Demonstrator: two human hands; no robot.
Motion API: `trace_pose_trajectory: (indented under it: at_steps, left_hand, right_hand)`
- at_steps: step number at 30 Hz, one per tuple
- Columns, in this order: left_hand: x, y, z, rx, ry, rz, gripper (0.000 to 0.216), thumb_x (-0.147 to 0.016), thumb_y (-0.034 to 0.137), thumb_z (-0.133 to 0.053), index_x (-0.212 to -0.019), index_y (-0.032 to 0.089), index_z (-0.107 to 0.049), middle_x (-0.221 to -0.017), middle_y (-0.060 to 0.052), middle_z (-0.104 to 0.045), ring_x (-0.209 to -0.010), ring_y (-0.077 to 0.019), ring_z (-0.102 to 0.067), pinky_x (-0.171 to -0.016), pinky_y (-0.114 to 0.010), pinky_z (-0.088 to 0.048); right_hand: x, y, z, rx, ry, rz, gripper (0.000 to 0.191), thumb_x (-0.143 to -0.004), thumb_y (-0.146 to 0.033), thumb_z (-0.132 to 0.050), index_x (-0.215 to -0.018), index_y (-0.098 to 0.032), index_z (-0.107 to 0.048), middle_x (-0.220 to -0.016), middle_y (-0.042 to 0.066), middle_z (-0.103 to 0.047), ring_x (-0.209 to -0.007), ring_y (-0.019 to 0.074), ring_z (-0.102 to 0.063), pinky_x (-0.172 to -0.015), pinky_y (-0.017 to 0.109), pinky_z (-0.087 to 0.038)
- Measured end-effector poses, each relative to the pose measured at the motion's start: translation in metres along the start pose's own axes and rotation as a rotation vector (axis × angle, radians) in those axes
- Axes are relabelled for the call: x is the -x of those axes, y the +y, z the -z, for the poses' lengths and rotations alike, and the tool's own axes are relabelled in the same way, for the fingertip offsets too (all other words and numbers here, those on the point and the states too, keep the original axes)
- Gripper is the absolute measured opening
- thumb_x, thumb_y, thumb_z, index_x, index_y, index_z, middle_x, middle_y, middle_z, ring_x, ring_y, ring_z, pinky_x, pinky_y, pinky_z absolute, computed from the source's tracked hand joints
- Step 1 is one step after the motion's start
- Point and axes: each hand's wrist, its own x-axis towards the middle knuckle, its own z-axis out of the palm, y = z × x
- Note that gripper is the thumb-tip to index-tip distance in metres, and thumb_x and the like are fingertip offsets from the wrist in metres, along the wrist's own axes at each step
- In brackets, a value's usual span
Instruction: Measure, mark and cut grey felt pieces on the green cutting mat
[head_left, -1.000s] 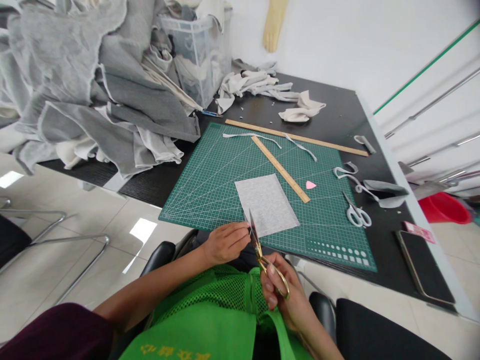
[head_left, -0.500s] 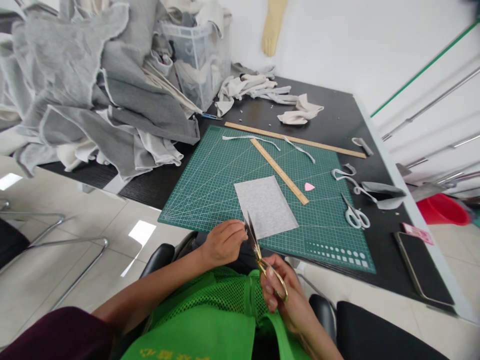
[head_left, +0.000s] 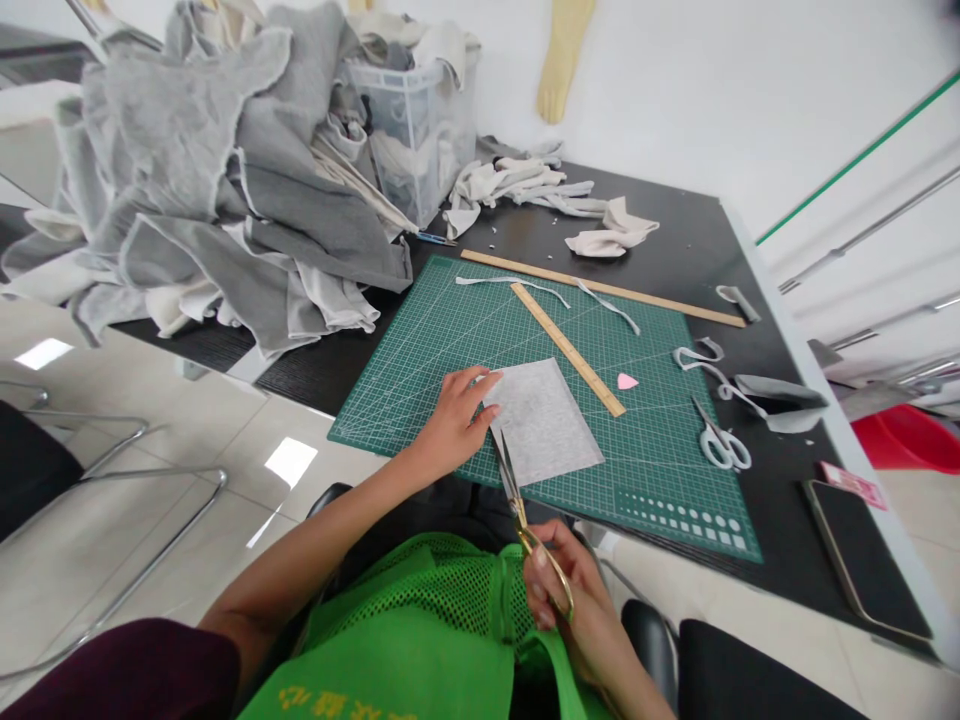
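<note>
Black table (head_left: 675, 230) partly covered by green gridded mat (head_left: 420, 350). Four-sided, mottled grey cloth (head_left: 547, 420) laid flat near mat's front edge. Left hand (head_left: 456, 418) half spread, placed at cloth's far-left corner. Gold-handled scissors (head_left: 517, 505) gripped by right hand (head_left: 577, 580), blades parted at cloth's left edge.

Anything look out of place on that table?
Yes: the grey fabric heap droops over the near edge of the table, and the short ruler lies askew on the gridded cutting mat; both look untidy.
</note>
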Motion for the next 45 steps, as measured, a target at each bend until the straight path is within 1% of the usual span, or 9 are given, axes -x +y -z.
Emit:
trace_pose_trajectory:
  at_steps: [5,8,11,16,20,24,27,30,45]
  left_hand:
    - [-0.001,0.001,0.003,-0.063,-0.204,-0.082,0.026,-0.086,0.027,-0.071,-0.112,0.024,-0.069,-0.123,-0.005,-0.065,-0.12,-0.0276,-0.054,-0.103,-0.051,-0.042]
    - [0.0,-0.002,0.005,-0.104,-0.262,-0.081,0.039,-0.08,0.032,-0.077,-0.117,0.025,-0.068,-0.133,-0.006,-0.061,-0.13,-0.0302,-0.049,-0.107,-0.053,-0.039]
    - [-0.001,-0.004,0.007,-0.115,-0.304,-0.07,0.043,-0.08,0.036,-0.077,-0.12,0.026,-0.067,-0.14,-0.005,-0.058,-0.137,-0.03,-0.045,-0.111,-0.053,-0.036]
    - [-0.002,-0.002,0.01,-0.119,-0.325,-0.045,0.039,-0.084,0.035,-0.073,-0.122,0.027,-0.067,-0.141,-0.005,-0.057,-0.139,-0.0299,-0.043,-0.114,-0.054,-0.033]
    - [0.0,0.001,0.015,-0.016,-0.322,-0.167,0.028,-0.088,0.029,-0.068,-0.116,0.026,-0.07,-0.143,-0.005,-0.055,-0.139,-0.0284,-0.041,-0.114,-0.053,-0.034]
    - [0.002,0.002,0.02,0.098,-0.386,-0.273,0.013,-0.089,0.018,-0.065,-0.097,0.024,-0.073,-0.127,-0.003,-0.064,-0.13,-0.024,-0.05,-0.11,-0.047,-0.041]
    - [0.002,0.0,0.019,0.133,-0.425,-0.274,0.01,-0.087,0.017,-0.067,-0.091,0.024,-0.073,-0.116,-0.002,-0.068,-0.123,-0.0223,-0.056,-0.108,-0.046,-0.043]
    - [0.002,-0.003,0.017,0.15,-0.431,-0.276,0.008,-0.085,0.017,-0.07,-0.086,0.024,-0.073,-0.114,-0.001,-0.069,-0.124,-0.0225,-0.056,-0.109,-0.046,-0.042]
    - [0.004,-0.003,0.015,0.151,-0.429,-0.317,0.016,-0.091,0.015,-0.061,-0.101,0.023,-0.071,-0.123,-0.003,-0.066,-0.134,-0.0234,-0.051,-0.116,-0.05,-0.037]
  right_hand:
    - [0.008,0.004,0.004,0.011,-0.013,-0.003,0.029,-0.095,-0.047,-0.063,-0.106,-0.023,-0.052,-0.061,-0.009,-0.042,-0.048,0.0054,-0.032,-0.047,0.021,-0.021]
    - [0.013,0.007,0.007,-0.015,-0.001,-0.014,0.027,-0.095,-0.046,-0.063,-0.104,-0.023,-0.052,-0.062,-0.009,-0.041,-0.05,0.0064,-0.03,-0.048,0.022,-0.02]
    - [0.016,0.01,0.01,-0.03,0.0,-0.012,0.027,-0.095,-0.047,-0.062,-0.102,-0.023,-0.052,-0.062,-0.008,-0.04,-0.05,0.0071,-0.027,-0.048,0.023,-0.019]
    - [0.026,0.013,0.016,-0.007,0.024,-0.049,0.031,-0.093,-0.049,-0.064,-0.104,-0.023,-0.052,-0.062,-0.007,-0.042,-0.054,0.0089,-0.029,-0.051,0.024,-0.021]
    - [0.034,0.013,0.019,-0.013,0.056,-0.071,0.037,-0.089,-0.055,-0.066,-0.1,-0.022,-0.054,-0.059,-0.007,-0.042,-0.055,0.0097,-0.027,-0.053,0.024,-0.021]
    - [0.034,0.012,0.017,-0.051,0.063,-0.087,0.041,-0.086,-0.057,-0.07,-0.1,-0.022,-0.055,-0.058,-0.008,-0.04,-0.052,0.0087,-0.023,-0.051,0.024,-0.019]
    - [0.031,0.011,0.016,-0.07,0.059,-0.089,0.042,-0.085,-0.056,-0.071,-0.101,-0.021,-0.055,-0.059,-0.008,-0.042,-0.05,0.0073,-0.024,-0.048,0.023,-0.017]
    - [0.028,0.01,0.015,-0.085,0.061,-0.082,0.042,-0.085,-0.055,-0.072,-0.102,-0.02,-0.056,-0.058,-0.008,-0.043,-0.047,0.0062,-0.026,-0.046,0.022,-0.017]
    - [0.032,0.01,0.019,-0.185,0.036,-0.103,0.039,-0.086,-0.054,-0.072,-0.097,-0.018,-0.061,-0.058,-0.008,-0.043,-0.044,0.004,-0.02,-0.045,0.022,-0.013]
